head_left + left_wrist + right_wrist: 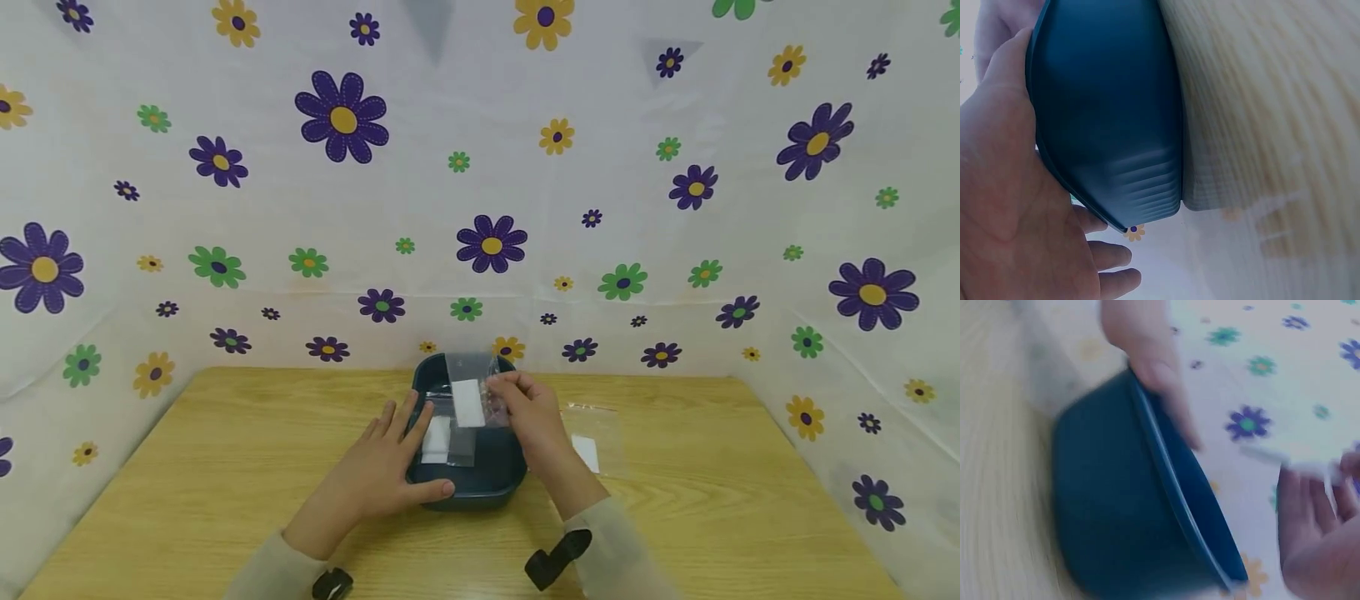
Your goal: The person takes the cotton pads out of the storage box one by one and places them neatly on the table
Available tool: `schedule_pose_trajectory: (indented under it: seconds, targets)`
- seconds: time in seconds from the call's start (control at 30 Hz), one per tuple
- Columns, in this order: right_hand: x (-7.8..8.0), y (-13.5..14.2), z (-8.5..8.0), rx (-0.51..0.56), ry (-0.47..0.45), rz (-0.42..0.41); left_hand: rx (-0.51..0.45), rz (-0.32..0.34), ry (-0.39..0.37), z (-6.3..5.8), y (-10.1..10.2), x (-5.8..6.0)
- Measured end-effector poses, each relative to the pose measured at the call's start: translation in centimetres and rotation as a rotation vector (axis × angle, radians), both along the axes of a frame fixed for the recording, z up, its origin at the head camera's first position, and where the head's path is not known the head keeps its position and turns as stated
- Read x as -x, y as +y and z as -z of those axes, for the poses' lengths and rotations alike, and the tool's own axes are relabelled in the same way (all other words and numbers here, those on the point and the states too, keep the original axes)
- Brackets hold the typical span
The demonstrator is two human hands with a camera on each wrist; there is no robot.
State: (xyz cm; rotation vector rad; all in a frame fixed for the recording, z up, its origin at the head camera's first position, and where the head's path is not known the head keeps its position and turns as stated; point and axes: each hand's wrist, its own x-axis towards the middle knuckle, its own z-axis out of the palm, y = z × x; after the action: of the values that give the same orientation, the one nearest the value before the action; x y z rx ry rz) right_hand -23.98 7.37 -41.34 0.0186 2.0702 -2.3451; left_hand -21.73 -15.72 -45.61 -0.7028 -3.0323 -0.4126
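Note:
A dark blue plastic basin [491, 490] stands on the table. My left hand [378, 471] lies across its left rim with the fingers spread and straight; the left wrist view shows the palm against the side of the basin [1107, 112]. Between thumb and fingers, my right hand [538, 417] pinches a clear plastic bag [468, 404] with a white piece inside, held up over the basin. Inside the basin, at the left, lie clear bags with white pieces [437, 440]; their number is hard to tell. In the right wrist view the held bag [1272, 455] is blurred.
Another clear bag with a white piece [585, 454] lies on the wooden table [690, 483], to the right of the basin and partly behind my right forearm. A white cloth with printed flowers [420, 192] hangs behind and at both sides of the table.

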Motion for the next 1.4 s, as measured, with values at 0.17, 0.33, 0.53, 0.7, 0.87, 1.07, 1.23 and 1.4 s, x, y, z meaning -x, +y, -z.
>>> schedule_pose_trajectory:
  seconds: [0.17,0.33,0.53,0.7,0.87,1.07,1.23,1.4]
  targets:
    - [-1.2,4.5,0.5,0.184,0.023,-0.058,0.003,0.011,-0.013,0.1,0.2,-0.1]
    - [-2.2,8.2,1.3,0.118,0.032,0.033,0.0,0.016,-0.005,0.1,0.3,-0.1]
    - [-3.2,11.2,0.6,-0.041,0.06,-0.053,-0.008,0.017,0.011,-0.1,0.0,-0.1]
    - [-3.9,12.9,-0.8,-0.242,0.166,-0.081,0.003,0.011,0.014,-0.2,-0.1,0.0]
    - [-4.0,14.2,-0.9,-0.279,0.098,-0.02,0.009,0.012,0.005,-0.2,0.1,-0.1]
    - [-3.7,15.1,-0.8,-0.208,0.026,-0.051,-0.012,0.008,-0.002,-0.2,0.2,-0.2]
    - [-3.5,15.2,-0.6,-0.187,-0.014,-0.085,-0.004,-0.001,-0.01,0.1,0.1,-0.1]
    - [-3.3,15.2,-0.4,-0.171,-0.034,-0.095,-0.013,-0.006,-0.013,0.1,0.1,0.0]
